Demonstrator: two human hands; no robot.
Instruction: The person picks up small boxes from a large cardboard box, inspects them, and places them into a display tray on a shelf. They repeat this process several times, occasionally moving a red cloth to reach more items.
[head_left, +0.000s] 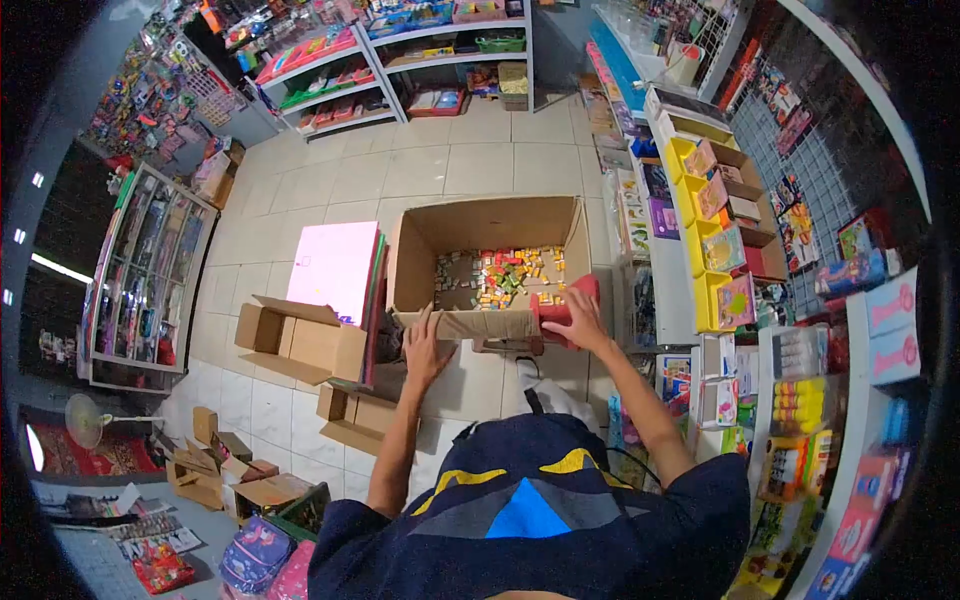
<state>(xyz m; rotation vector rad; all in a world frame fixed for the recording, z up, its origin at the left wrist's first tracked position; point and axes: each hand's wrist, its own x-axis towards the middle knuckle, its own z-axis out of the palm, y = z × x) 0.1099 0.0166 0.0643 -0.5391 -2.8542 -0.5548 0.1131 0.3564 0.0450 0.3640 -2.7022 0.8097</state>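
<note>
An open cardboard box [490,213] stands in front of me, holding many small wrapped pieces [508,275] in red, yellow, green and white, scattered over its bottom. My left hand [424,345] is at the box's near-left rim, fingers spread with their tips at the edge. At the near-right corner is my right hand [578,320], its fingers apart beside a red item [588,290] of unclear kind that lies along that corner. Neither hand shows a piece in its fingers.
Left of the box, a smaller open carton [300,340] sits by a stack of pink and coloured sheets [335,265]. Another small carton [352,420] lies below it. Shelves with yellow bins [706,290] run along the right. A glass display case [150,275] stands left.
</note>
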